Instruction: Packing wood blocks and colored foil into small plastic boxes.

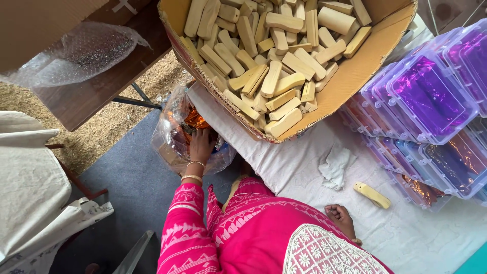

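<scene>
One left hand (201, 144) — fingers hidden, plastic bag (175, 137)

Pink sleeves with white pattern, bangles on left hand (201, 146) wrist

Soft even daylight, sharp focus

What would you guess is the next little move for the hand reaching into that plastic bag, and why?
Probably to draw the left hand back out with a sheet of the orange foil. Its fingers are buried in the clear plastic bag among the foil, while a bare wooden piece lies on the white cloth near the resting right hand.
</scene>
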